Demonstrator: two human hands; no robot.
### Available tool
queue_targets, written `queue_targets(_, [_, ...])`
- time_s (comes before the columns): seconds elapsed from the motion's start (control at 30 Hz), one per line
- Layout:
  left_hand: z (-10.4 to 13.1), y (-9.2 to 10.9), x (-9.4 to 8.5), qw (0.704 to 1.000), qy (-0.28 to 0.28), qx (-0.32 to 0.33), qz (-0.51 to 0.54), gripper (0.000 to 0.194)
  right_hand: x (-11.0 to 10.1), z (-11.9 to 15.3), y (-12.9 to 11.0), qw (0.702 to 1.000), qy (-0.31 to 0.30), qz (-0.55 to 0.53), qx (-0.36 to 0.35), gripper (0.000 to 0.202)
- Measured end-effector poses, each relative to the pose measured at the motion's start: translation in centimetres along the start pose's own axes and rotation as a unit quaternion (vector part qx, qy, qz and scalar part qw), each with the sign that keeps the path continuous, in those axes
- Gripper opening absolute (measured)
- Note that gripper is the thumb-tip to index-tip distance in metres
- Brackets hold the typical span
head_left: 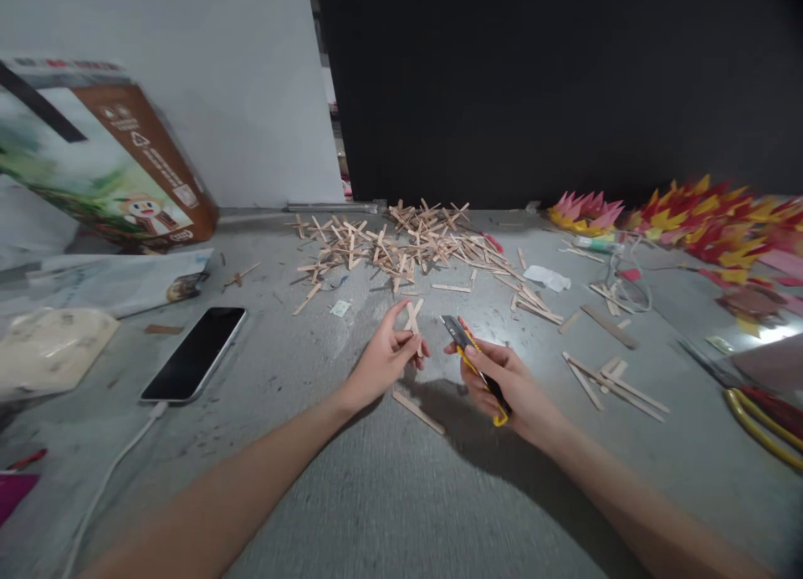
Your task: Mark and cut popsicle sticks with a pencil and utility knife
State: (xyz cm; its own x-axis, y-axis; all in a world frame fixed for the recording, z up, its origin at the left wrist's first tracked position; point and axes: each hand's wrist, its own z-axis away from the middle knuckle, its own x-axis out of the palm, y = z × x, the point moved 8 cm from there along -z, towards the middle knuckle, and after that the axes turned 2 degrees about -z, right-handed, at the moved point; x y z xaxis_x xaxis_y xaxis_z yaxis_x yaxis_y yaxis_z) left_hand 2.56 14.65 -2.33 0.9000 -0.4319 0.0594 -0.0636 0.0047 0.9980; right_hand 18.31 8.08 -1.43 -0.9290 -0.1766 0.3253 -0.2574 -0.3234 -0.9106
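Near the centre, my left hand (387, 353) pinches a small cross of wooden sticks (414, 313) between thumb and fingers. My right hand (502, 382) is wrapped round a yellow and black utility knife (480, 370), its metal blade end pointing up and left toward the cross without touching it. Something red shows beside the knife's front end. A loose wooden stick (419, 412) lies flat on the grey table (351, 512), just below my hands. Beyond them is a pile of wooden stick crosses (401, 243) mixed with loose sticks.
A phone (194, 353) with a white cable lies at the left, near a printed box (138, 161). Toward the right are more loose sticks (618, 382), yellow-handled scissors (762, 424), a white scrap (548, 278) and pink, red and yellow pointed pieces (708, 228).
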Motion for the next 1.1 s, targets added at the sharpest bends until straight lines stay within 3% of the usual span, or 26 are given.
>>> queue_targets(0.1, [-0.1,-0.1,-0.2,1.0,0.005,-0.012,0.003,0.064,-0.7,-0.2,-1.0,0.984,0.049,0.16,-0.058,0.042])
queue_targets(0.2, [-0.1,-0.3,-0.2,1.0,0.009,-0.015,-0.007,0.044,-0.8,-0.1,-1.6,0.938,0.094,0.317,-0.102,0.036])
queue_targets(0.27, [-0.1,-0.7,-0.3,1.0,0.014,-0.022,0.008,0.036,-0.6,0.1,-1.7,0.918,0.108,0.36,-0.129,0.033])
queue_targets(0.47, [-0.2,-1.3,-0.9,0.998,0.039,-0.035,0.022,0.034,0.0,-0.6,-1.8,0.909,0.105,0.372,-0.155,0.033])
queue_targets(0.67, [-0.2,-1.5,-0.9,0.998,0.031,-0.055,0.004,0.035,-1.5,-4.4,-3.0,0.915,0.167,0.311,-0.196,0.04])
queue_targets(0.8, [-0.3,-1.9,-1.0,0.998,0.033,-0.054,0.007,0.037,-1.9,-6.0,-2.3,0.937,0.135,0.265,-0.184,0.043])
queue_targets(0.93, [-0.3,-2.4,-0.7,0.998,0.011,-0.069,0.002,0.035,-1.8,-5.2,-2.3,0.915,0.11,0.323,-0.214,0.032])
queue_targets(1.1, [-0.3,-2.7,-0.4,0.998,-0.009,-0.062,0.011,0.036,-1.7,-4.9,-2.2,0.922,0.088,0.315,-0.205,0.029])
